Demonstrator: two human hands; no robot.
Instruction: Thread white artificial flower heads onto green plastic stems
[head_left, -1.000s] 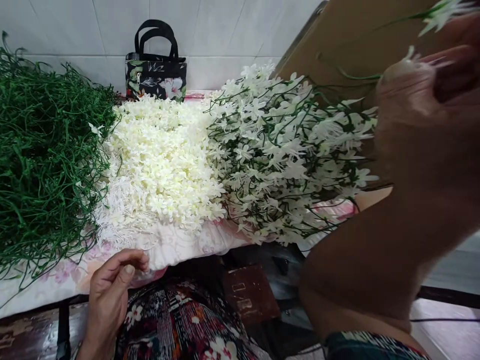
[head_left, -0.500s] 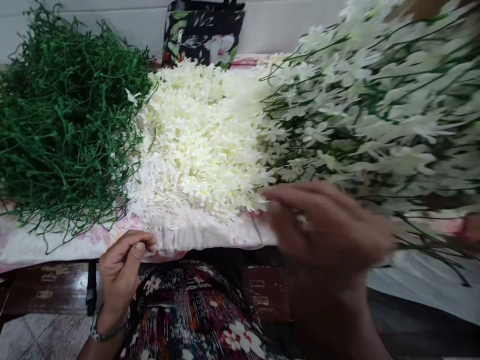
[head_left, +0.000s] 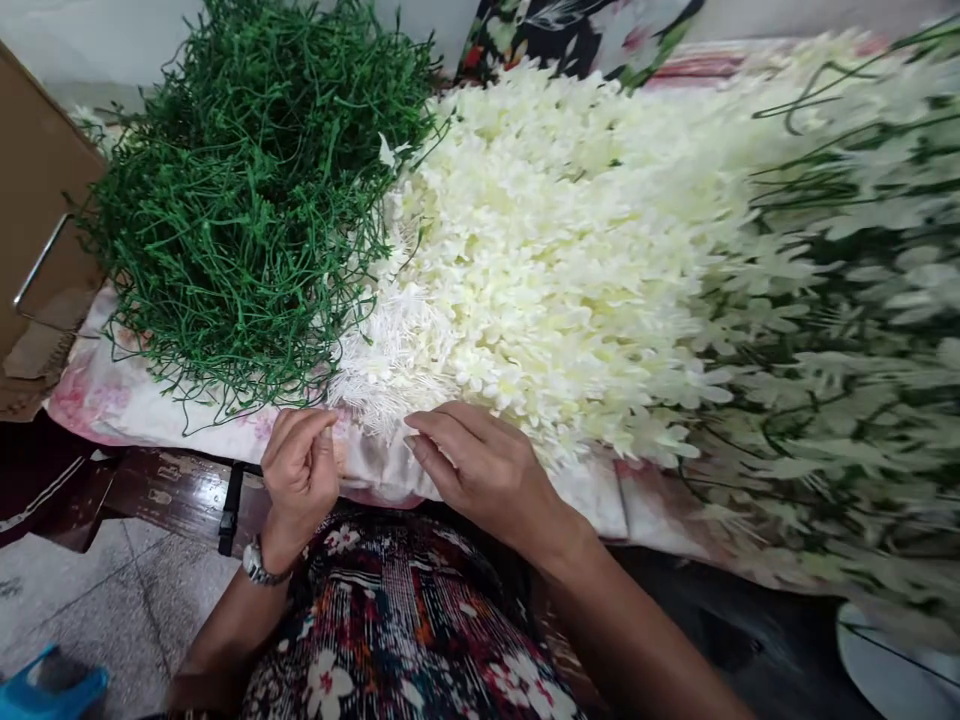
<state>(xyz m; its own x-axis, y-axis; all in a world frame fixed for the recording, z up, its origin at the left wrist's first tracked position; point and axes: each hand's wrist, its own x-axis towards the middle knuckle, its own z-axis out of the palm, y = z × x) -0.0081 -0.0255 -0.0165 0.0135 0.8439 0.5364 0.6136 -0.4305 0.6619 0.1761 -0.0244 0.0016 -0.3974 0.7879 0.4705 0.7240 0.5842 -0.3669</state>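
My left hand [head_left: 301, 470] is closed in a pinch over the near edge of the cloth; whatever its fingertips hold is too small to make out. To its right, my right hand [head_left: 484, 470] reaches in with thumb and forefinger slightly apart and nothing visible between them. Its fingertips are beside a small heap of white thread-like stamens [head_left: 390, 350]. Behind that spreads a pile of loose cream-white artificial petals [head_left: 570, 250]. On the left stands a tangled heap of green plastic stems [head_left: 247, 210]. White artificial flowers on green stems [head_left: 840, 330], blurred, fill the right side.
A floral cloth [head_left: 172, 390] covers the work surface. A cardboard box [head_left: 37, 200] stands at the left edge, and a black floral bag [head_left: 570, 35] at the back. Below are a wooden bench [head_left: 169, 490] with a black strap and a blue object [head_left: 56, 685] on the floor.
The view has swung left. My right hand has moved left from beside the flowered stems to the white stamens, near my left hand. The left hand keeps its pinch.
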